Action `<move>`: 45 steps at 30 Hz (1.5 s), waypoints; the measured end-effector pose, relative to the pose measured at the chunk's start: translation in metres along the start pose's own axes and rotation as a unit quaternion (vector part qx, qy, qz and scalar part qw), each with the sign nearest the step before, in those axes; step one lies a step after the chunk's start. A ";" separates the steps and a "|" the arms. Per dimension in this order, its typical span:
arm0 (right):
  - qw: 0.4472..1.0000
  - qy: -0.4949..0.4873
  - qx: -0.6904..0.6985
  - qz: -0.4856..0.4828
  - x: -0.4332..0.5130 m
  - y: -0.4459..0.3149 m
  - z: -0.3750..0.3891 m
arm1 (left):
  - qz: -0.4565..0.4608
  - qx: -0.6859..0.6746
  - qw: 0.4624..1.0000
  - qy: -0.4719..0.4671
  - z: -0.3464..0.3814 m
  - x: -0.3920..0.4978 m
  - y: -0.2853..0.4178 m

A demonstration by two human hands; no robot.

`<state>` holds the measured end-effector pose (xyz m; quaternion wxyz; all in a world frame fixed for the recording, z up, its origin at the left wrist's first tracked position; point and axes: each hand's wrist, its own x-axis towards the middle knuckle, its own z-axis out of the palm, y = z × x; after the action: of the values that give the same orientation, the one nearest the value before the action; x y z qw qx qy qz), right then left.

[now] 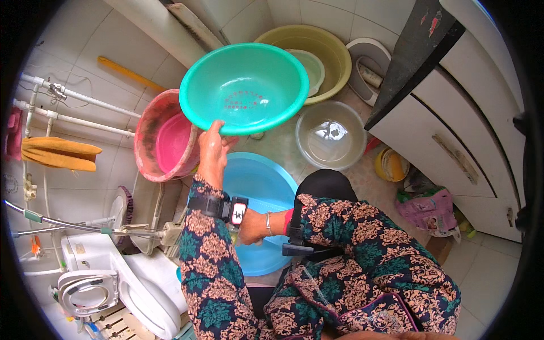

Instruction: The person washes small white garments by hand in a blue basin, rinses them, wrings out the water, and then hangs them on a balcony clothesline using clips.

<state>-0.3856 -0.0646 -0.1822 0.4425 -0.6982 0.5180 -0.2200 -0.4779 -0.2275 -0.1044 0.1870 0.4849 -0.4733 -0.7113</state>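
My left hand [212, 148] grips the near rim of a green plastic basin [242, 70], thumb on the inside. The basin is held raised and tilted towards me; its inside bears red writing. Below it, a larger blue plastic basin [272, 172] stands on the floor before me, with a ridged area in its middle. My right hand [251, 227] hangs over the blue basin, partly covered by my left forearm. Its fingertips are hidden, and I cannot tell what the pale bit beside them is.
On the left are a worn pink tub [146, 127], white pipes [85, 119] and a white toilet seat [91, 293]. Behind sits an olive basin [335, 55] holding a smaller bowl [312, 70]. A clear basin [331, 146] stands right, near a white cabinet [425, 140] and purple bag [427, 208].
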 end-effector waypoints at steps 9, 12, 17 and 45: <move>0.943 0.008 0.315 0.110 -0.020 -0.001 -0.013 | -0.016 -0.039 0.996 -0.074 0.032 0.028 -0.014; 0.960 -0.022 0.259 0.103 -0.028 -0.012 -0.037 | -0.005 -0.042 0.993 -0.112 0.029 0.008 -0.006; 0.998 -0.009 -0.061 0.023 -0.020 -0.018 -0.046 | 0.052 -0.032 0.990 -0.126 -0.042 -0.085 0.027; 0.879 -0.041 0.362 0.308 -0.047 -0.048 -0.033 | -0.235 -0.245 0.939 0.058 -0.117 -0.279 -0.208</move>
<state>-0.4021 -0.0312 -0.1177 0.7311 -0.3029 0.5720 -0.2160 -0.2082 0.0177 -0.1491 0.1544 0.5617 -0.1448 -0.7998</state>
